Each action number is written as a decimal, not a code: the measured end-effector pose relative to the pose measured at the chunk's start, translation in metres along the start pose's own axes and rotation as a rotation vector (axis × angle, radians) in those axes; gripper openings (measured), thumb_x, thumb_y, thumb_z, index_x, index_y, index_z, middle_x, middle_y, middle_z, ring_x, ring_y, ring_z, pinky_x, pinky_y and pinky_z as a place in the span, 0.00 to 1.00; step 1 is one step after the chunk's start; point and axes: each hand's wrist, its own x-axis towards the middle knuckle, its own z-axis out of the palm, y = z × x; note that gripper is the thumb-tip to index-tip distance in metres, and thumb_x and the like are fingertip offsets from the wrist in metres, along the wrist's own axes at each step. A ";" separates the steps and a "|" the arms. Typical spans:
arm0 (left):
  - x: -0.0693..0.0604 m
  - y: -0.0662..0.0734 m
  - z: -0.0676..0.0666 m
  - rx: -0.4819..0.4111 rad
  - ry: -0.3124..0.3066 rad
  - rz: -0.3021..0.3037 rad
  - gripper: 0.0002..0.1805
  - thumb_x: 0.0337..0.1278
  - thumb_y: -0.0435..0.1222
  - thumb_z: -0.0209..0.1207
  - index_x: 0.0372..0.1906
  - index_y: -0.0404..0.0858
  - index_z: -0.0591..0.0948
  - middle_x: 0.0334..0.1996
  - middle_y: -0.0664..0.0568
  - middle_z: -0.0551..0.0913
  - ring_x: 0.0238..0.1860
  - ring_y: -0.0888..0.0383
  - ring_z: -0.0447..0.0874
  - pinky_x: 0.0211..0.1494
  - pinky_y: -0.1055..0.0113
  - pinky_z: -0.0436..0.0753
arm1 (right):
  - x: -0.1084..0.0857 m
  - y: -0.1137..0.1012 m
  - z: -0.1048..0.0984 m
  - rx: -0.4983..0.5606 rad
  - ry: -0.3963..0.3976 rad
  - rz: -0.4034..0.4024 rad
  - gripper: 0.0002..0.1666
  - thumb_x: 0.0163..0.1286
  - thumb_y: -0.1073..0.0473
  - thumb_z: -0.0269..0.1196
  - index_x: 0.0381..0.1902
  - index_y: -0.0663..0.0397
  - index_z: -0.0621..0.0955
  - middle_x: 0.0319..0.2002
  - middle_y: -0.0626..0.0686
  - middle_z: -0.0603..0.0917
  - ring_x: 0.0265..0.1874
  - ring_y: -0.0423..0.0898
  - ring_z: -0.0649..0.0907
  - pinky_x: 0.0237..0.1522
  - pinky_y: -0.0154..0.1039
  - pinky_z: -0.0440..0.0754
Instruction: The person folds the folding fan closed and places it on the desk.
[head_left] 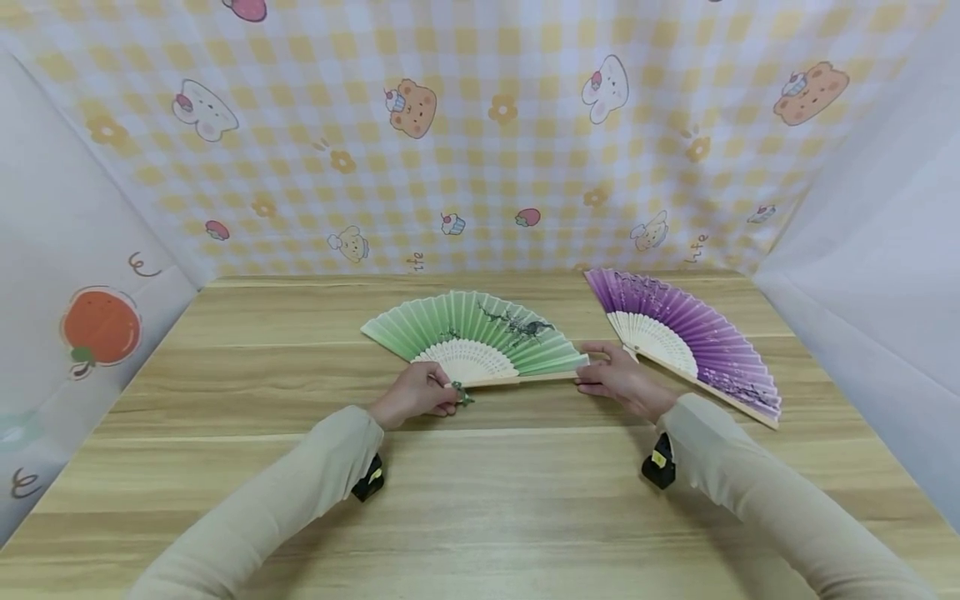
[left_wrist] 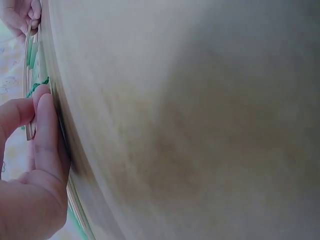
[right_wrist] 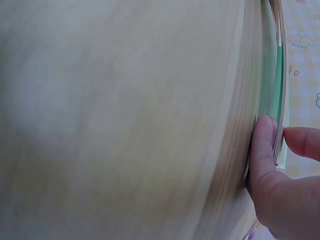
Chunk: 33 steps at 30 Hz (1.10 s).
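Observation:
A green folding fan [head_left: 495,329] with a dark branch print lies spread on the wooden table, its pale ribs toward the person. The left hand [head_left: 420,392] pinches the fan's pivot end, where a small green tassel [head_left: 462,393] hangs; in the left wrist view, thumb and fingers of the left hand [left_wrist: 40,160] close on that end. At the other end of the near edge, the right hand [head_left: 622,379] pinches the outer rib's tip. In the right wrist view, thumb and fingers of the right hand [right_wrist: 280,170] lie on either side of the rib.
A purple folding fan [head_left: 690,333] lies spread at the right, its pivot close behind the right hand. The wooden table [head_left: 510,508] ends at a yellow checked cloth [head_left: 480,167] at the back. White cloth walls [head_left: 82,250] stand at both sides.

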 end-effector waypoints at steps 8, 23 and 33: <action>-0.001 0.000 0.005 0.005 -0.053 -0.047 0.08 0.53 0.27 0.54 0.32 0.31 0.66 0.21 0.43 0.81 0.20 0.59 0.79 0.27 0.67 0.82 | 0.002 0.000 0.000 0.006 0.043 0.030 0.32 0.64 0.73 0.48 0.63 0.68 0.50 0.37 0.59 0.71 0.34 0.44 0.79 0.44 0.36 0.78; -0.012 0.005 -0.014 0.093 -0.116 0.024 0.14 0.53 0.34 0.57 0.39 0.29 0.69 0.29 0.44 0.81 0.29 0.56 0.80 0.35 0.64 0.81 | 0.000 0.000 -0.002 -0.001 0.046 0.021 0.32 0.64 0.74 0.48 0.63 0.69 0.50 0.38 0.60 0.72 0.34 0.45 0.79 0.46 0.39 0.78; -0.014 0.012 -0.041 0.159 -0.009 0.102 0.19 0.53 0.38 0.57 0.44 0.28 0.71 0.33 0.39 0.80 0.30 0.51 0.80 0.35 0.61 0.81 | -0.004 -0.001 0.000 -0.002 0.041 0.012 0.34 0.65 0.70 0.50 0.64 0.70 0.50 0.46 0.63 0.70 0.39 0.46 0.78 0.48 0.39 0.76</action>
